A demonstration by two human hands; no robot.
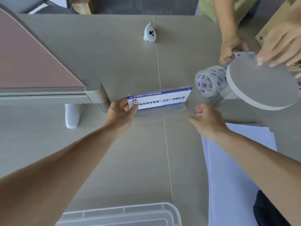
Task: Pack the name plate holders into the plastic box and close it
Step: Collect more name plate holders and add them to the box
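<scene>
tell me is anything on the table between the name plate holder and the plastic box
Nothing visible. The name plate holder, gripped at its left end by the left hand, stands on the table; only bare tabletop lies between it and the plastic box at the near edge.

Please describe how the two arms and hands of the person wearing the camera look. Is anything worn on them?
Both forearms are bare, with no sleeve visible in frame. The left hand and the right hand wear no gloves. No watch, ring or bracelet is visible on either.
</scene>
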